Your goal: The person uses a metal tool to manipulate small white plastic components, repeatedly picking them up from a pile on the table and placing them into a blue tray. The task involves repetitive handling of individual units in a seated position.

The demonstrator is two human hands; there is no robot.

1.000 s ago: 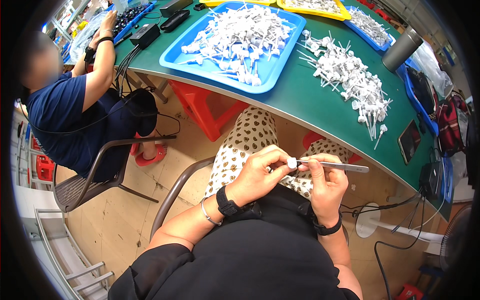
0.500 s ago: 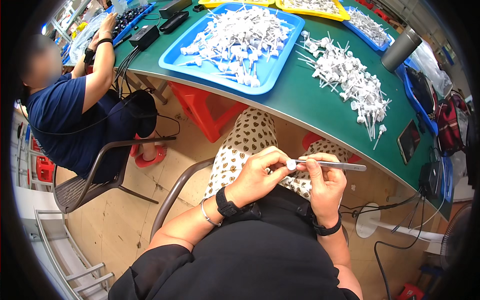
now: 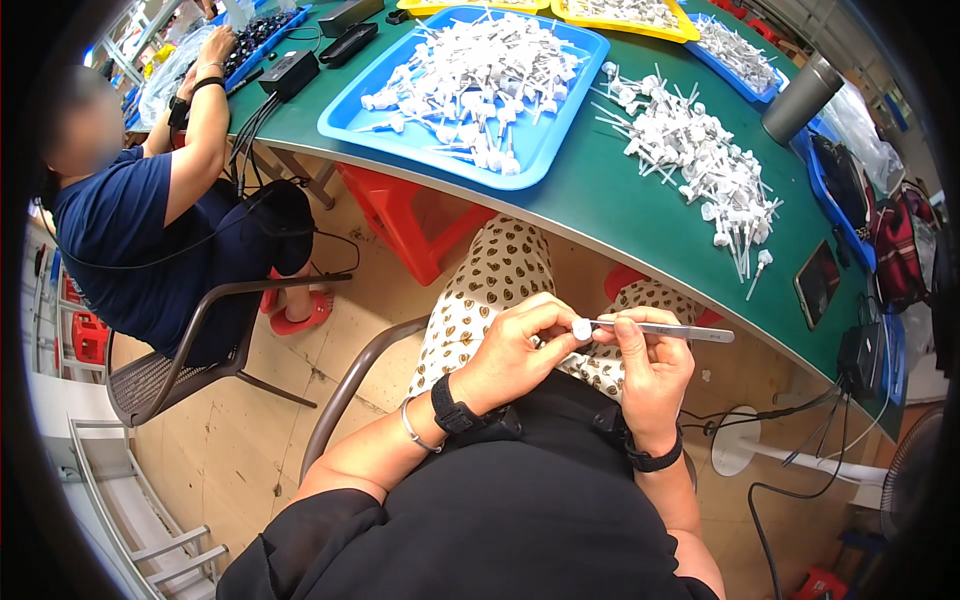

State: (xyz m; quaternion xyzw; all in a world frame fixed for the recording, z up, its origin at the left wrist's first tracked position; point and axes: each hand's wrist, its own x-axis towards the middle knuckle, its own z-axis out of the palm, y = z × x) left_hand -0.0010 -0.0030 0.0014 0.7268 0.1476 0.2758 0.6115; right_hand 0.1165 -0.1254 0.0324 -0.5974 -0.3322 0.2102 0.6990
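Observation:
Over my lap, my left hand [image 3: 532, 345] pinches a small round white plastic part [image 3: 582, 329] between thumb and fingers. My right hand [image 3: 650, 368] is closed around metal tweezers [image 3: 690, 331], whose narrow end points left and meets the white part. Exactly how the tips touch it is too small to tell. On the green table, a blue tray [image 3: 350, 112] bears a heap of white parts with thin stems [image 3: 490, 65]. To its right, a loose pile of similar white stemmed parts [image 3: 690, 150] lies directly on the tabletop.
The green table [image 3: 610, 205] curves around in front of me. At its right are a grey cylinder [image 3: 803, 97], a phone [image 3: 818, 283] and a black box with cables [image 3: 862, 355]. Yellow trays [image 3: 680, 28] stand at the back. A co-worker [image 3: 150, 220] sits at the left.
The white part has turned very slightly in my left fingers, and the tweezers' handle end has tipped a touch. Both hands stay in nearly the same place.

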